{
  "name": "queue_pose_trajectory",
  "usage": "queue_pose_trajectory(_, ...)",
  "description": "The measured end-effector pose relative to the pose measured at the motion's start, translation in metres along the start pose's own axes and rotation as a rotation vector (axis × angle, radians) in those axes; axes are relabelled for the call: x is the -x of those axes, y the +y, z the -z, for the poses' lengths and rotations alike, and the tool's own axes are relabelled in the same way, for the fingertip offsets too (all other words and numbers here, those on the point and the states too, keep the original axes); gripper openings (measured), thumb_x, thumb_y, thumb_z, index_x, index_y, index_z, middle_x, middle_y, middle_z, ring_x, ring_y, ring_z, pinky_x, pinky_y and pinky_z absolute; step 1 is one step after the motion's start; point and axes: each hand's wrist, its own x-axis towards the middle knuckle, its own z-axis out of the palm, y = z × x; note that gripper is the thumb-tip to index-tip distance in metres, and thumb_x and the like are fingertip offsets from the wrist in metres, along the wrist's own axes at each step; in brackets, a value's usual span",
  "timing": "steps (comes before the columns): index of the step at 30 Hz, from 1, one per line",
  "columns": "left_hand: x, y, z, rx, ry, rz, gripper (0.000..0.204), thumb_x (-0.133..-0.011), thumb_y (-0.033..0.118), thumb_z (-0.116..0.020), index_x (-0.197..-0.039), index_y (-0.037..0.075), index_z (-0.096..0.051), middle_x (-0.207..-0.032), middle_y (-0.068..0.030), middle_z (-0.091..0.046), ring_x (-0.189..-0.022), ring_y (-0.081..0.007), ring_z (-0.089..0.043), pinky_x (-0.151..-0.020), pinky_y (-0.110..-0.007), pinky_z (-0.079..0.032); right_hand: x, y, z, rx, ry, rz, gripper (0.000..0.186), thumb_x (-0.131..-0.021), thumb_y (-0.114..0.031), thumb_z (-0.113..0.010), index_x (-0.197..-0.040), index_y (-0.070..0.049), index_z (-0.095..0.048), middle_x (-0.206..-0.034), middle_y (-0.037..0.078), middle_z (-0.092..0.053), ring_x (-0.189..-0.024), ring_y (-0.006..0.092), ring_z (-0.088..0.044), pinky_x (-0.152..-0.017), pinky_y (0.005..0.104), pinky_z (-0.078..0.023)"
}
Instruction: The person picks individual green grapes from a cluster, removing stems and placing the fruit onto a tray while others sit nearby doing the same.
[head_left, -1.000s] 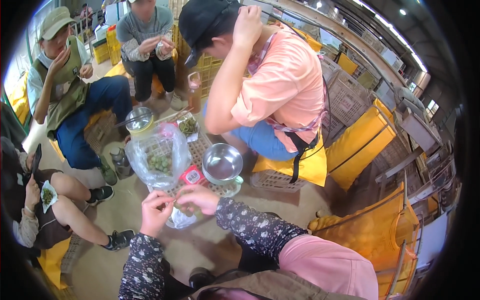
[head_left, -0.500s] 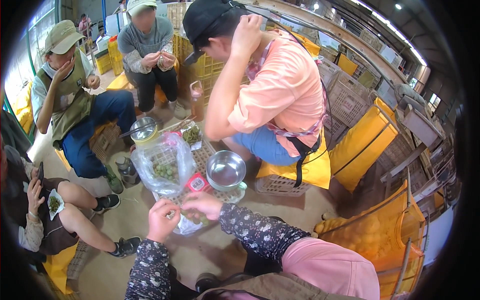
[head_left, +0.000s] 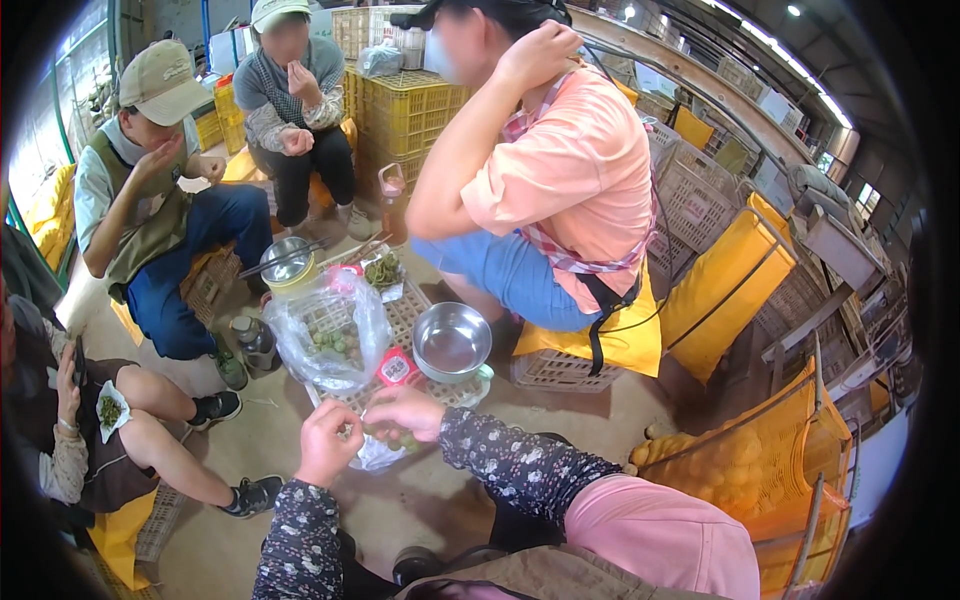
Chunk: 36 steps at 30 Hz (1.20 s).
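Just beneath both hands, small clear bag of green fruit

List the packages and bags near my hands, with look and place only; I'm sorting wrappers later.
Clear plastic bag: on the crate, crumpled, holding small green fruits.
Red packet: small, square, pale label, beside the metal bowl.
Small clear bag: under both hands.

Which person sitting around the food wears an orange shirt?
The person in the orange shirt, sitting right of the metal bowl. The others wear a green vest or grey top.
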Motion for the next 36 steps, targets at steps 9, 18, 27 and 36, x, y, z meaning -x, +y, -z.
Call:
queue_pose_trajectory(9, -0.003, 0.004, 0.004, 0.039, -0.014, -0.017, 0.008, -0.064, -0.002, -0.064, -0.069, 0.002, -0.059, -0.072, -0.0063, -0.057, -0.055, -0.0165, -0.053, -0.051, -0.027, -0.044, 0.000, -0.002, 0.001, -0.034, -0.005, -0.015, 0.009, -0.078, -0.010, -0.062, -0.080, -0.002, -0.057, -0.069, 0.004, -0.056, -0.056, 0.0101, -0.055, -0.041, 0.0190, -0.037)
queue_pose_trajectory(18, 0.007, 0.000, 0.003, 0.011, -0.049, 0.024, 0.008, -0.065, -0.002, -0.063, -0.070, 0.002, -0.057, -0.070, -0.0080, -0.054, -0.056, -0.0190, -0.053, -0.052, -0.028, -0.044, -0.003, 0.008, 0.001, -0.022, -0.028, -0.040, 0.013, -0.077, -0.009, -0.063, -0.086, -0.001, -0.057, -0.071, 0.005, -0.058, -0.055, 0.0103, -0.055, -0.040, 0.0186, -0.038)
queue_pose_trajectory(27, -0.005, -0.003, 0.008, 0.131, -0.205, 0.091, 0.008, -0.072, 0.001, -0.058, -0.077, 0.001, -0.052, -0.075, -0.0110, -0.051, -0.067, -0.0246, -0.052, -0.062, -0.031, -0.043, 0.004, -0.013, 0.006, -0.051, -0.118, -0.098, 0.009, -0.080, -0.006, -0.060, -0.087, -0.002, -0.056, -0.077, 0.007, -0.058, -0.061, 0.0102, -0.056, -0.045, 0.0187, -0.040)
queue_pose_trajectory(36, 0.007, -0.014, 0.011, 0.347, -0.299, 0.180, 0.005, -0.081, 0.003, -0.052, -0.085, 0.001, -0.051, -0.081, -0.0012, -0.050, -0.076, -0.0104, -0.046, -0.070, -0.024, -0.039, 0.007, -0.015, -0.002, -0.017, -0.144, -0.150, 0.009, -0.079, -0.005, -0.059, -0.085, 0.000, -0.056, -0.079, 0.006, -0.058, -0.060, 0.0095, -0.054, -0.047, 0.0188, -0.040)
